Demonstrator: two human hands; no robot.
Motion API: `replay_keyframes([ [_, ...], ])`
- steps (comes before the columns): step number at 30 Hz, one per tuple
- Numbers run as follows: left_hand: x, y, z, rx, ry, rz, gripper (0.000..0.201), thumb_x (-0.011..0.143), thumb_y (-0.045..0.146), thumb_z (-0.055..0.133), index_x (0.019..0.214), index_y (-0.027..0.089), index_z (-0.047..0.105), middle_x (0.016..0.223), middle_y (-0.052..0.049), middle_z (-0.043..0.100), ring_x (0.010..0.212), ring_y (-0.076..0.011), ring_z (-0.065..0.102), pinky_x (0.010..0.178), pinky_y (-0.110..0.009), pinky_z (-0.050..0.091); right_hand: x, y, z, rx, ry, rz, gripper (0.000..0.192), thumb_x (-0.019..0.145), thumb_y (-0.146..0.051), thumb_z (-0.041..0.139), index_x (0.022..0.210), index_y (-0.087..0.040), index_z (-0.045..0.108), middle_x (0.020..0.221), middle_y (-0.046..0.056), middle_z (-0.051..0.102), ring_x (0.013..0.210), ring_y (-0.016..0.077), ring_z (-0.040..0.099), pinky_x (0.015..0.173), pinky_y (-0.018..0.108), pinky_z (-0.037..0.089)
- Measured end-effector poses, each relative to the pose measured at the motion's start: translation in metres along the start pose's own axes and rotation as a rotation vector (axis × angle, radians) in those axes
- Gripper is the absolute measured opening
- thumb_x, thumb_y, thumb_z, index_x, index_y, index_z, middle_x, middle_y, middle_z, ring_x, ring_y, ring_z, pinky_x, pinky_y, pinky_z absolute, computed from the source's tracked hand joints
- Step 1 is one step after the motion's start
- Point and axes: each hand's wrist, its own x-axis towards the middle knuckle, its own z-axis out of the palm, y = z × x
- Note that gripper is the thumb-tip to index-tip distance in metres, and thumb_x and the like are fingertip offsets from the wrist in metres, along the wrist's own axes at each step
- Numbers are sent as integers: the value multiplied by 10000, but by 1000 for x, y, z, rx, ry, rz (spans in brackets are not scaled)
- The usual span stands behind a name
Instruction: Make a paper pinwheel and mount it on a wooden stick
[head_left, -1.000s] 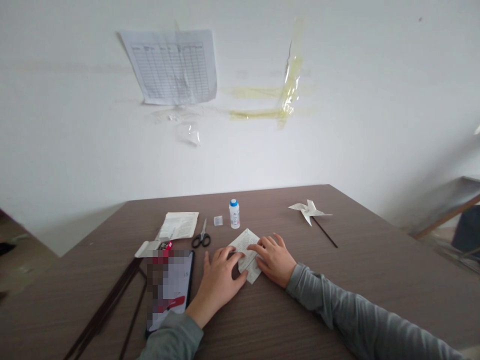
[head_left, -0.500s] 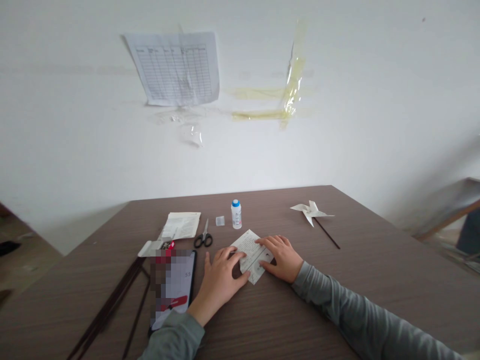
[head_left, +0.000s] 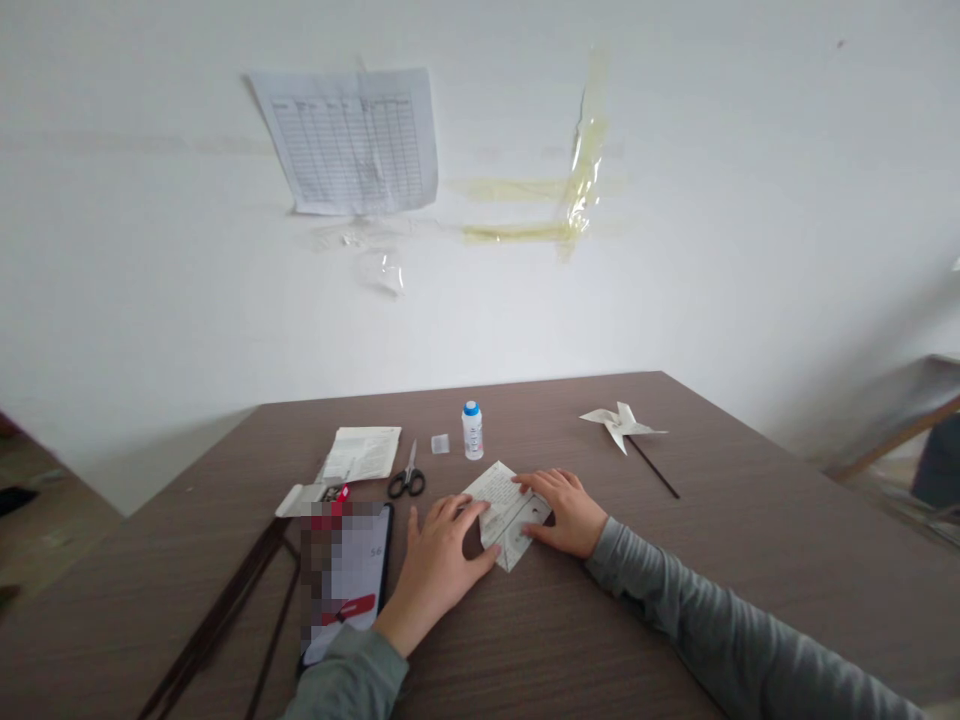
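Observation:
A square sheet of printed paper lies on the table with one corner toward me, crossed by diagonal fold lines. My left hand rests at its left side, fingers spread, with thumb and index fingertip on the paper. Over the right corner is my right hand, its thumb and fingers apart and the fingertips touching the sheet. Both hands are open and press lightly on the paper; parts of its left and right corners are hidden beneath them.
Beyond the sheet stand a blue-capped glue bottle and a small clear square piece. Leftward lie black-handled scissors, a paper stack, a phone and dark sticks. A paper pinwheel lies right.
Both hands and the sheet stay in nearly the same place. The number on the phone screen has changed, and the view has shifted very slightly.

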Motion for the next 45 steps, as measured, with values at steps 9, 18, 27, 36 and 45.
replay_keyframes([
  [9, 1, -3, 0, -24, 8, 9, 504, 1068, 242, 951, 1560, 347, 923, 1795, -148, 844, 1758, -489, 717, 1533, -967, 357, 18, 29, 15, 70, 48, -59, 817, 866, -281, 1103, 1643, -358, 864, 1439, 94, 936, 1433, 447, 835, 1410, 726, 571],
  [18, 2, -2, -4, 8, -22, -25, 522, 1096, 265, 932, 1612, 342, 907, 1833, -155, 816, 1801, -465, 686, 1578, -915, 325, 86, 47, -29, 320, 130, -228, 594, 981, -169, 956, 1554, -326, 971, 1774, 174, 820, 1660, 438, 765, 1479, 693, 576],
  [27, 2, -10, -5, -18, -31, 2, 540, 1094, 298, 896, 1633, 338, 898, 1851, -167, 807, 1802, -490, 679, 1554, -952, 327, 154, 29, -12, 513, -33, -276, 738, 846, -33, 881, 1494, -358, 1017, 1933, 113, 731, 1763, 430, 725, 1525, 659, 536],
  [36, -1, -6, -9, 0, -56, -10, 563, 1116, 309, 887, 1677, 363, 879, 1895, -153, 774, 1833, -477, 653, 1573, -932, 316, 168, 17, 5, 565, -35, -248, 738, 768, 19, 761, 1349, -331, 1053, 1663, 66, 908, 1638, 400, 809, 1541, 629, 538],
  [45, -1, -7, -8, -3, -46, -11, 557, 1097, 302, 931, 1648, 376, 900, 1882, -156, 784, 1832, -489, 655, 1570, -928, 332, 146, 40, -18, 575, 71, -218, 730, 789, 4, 740, 1366, -311, 1057, 1614, 113, 913, 1597, 387, 824, 1524, 626, 549],
])
